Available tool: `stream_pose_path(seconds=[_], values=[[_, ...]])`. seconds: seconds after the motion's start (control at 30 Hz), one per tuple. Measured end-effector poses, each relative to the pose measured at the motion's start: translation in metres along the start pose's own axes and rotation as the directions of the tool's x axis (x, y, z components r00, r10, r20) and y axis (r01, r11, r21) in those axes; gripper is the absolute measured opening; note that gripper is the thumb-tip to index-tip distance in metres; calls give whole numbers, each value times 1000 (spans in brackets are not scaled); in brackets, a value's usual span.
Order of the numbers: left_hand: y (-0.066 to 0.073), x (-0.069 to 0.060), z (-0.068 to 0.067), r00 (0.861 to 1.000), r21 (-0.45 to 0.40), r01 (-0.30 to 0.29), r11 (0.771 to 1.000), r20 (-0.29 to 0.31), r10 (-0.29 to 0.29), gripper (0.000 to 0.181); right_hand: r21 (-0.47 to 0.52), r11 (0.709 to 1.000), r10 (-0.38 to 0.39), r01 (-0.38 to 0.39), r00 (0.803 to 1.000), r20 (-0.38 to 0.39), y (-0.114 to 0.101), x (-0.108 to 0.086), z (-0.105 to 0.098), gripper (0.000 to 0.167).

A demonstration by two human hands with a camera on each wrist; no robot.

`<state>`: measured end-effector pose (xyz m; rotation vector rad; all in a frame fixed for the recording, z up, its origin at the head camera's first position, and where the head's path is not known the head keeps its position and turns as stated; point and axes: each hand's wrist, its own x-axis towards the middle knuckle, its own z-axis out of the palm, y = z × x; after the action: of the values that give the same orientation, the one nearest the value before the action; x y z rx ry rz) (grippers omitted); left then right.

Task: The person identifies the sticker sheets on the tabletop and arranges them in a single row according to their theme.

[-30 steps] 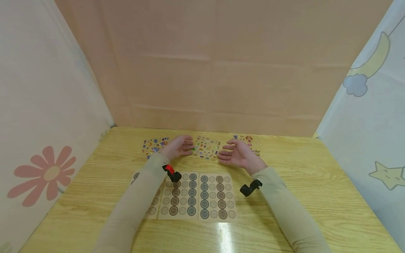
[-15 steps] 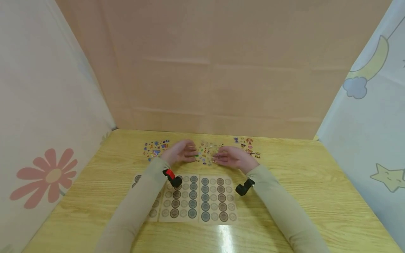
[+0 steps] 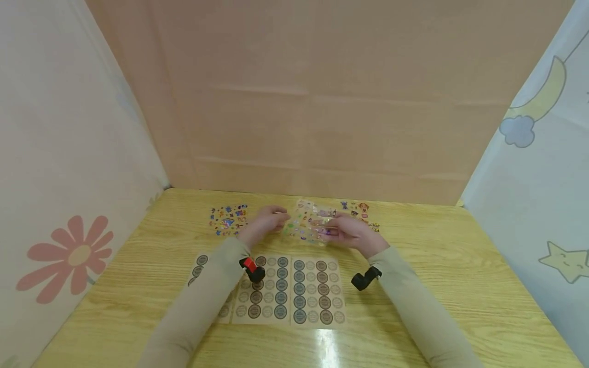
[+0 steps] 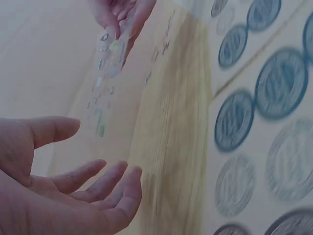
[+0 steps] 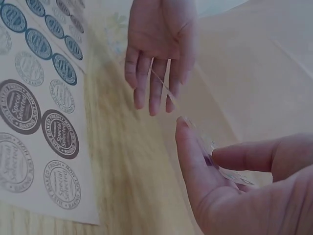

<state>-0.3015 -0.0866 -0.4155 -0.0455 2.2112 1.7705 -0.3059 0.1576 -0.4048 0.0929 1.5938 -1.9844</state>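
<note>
A clear sticker sheet [image 3: 303, 221] [image 4: 101, 90] with small colourful pictures is raised off the table. My right hand [image 3: 352, 232] [image 5: 254, 181] pinches its right edge between thumb and fingers. At the sheet's left edge is my left hand [image 3: 264, 225] [image 4: 73, 196], its thumb apart from its loosely bent fingers. The left wrist view shows a gap between that hand and the sheet. Seen from the right wrist, the sheet is almost edge-on, and the left hand [image 5: 161, 44] has its fingers extended beyond it.
Another clear sticker sheet [image 3: 227, 221] lies at the back left, and one more [image 3: 362, 208] at the back right, partly behind my right hand. Nearer me lie paper sheets of round labels [image 3: 317, 290], partly covered by my left sleeve [image 3: 198, 301]. A pinkish-brown backdrop [image 3: 303, 128] closes off the back.
My right hand moved left to the middle sticker sheet, took hold of it and lifted it, drawing it slightly right. My left hand stayed near the sheet's left side.
</note>
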Motion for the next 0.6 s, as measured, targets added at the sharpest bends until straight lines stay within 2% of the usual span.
stream_pose_path(seconds=[0.07, 0.13, 0.3, 0.43, 0.6], values=[[2, -4, 7, 1000, 38, -23, 999, 14, 23, 45, -35, 999, -23, 23, 1000, 6, -2, -10, -3, 21], [2, -9, 15, 999, 24, -29, 999, 40, 28, 43, -56, 998, -40, 41, 999, 20, -2, -21, -7, 26], [0, -26, 37, 993, -116, -32, 993, 111, 45, 32, -75, 994, -74, 80, 994, 79, 2, -49, -20, 22], [-3, -43, 53, 980, -200, -14, 980, 190, 53, 30, -96, 991, -77, 89, 989, 123, 9, -71, -32, 13], [-6, -60, 73, 965, -217, 0, 976, 257, 57, 27, -100, 992, -60, 76, 987, 151, 20, -97, -47, 42]])
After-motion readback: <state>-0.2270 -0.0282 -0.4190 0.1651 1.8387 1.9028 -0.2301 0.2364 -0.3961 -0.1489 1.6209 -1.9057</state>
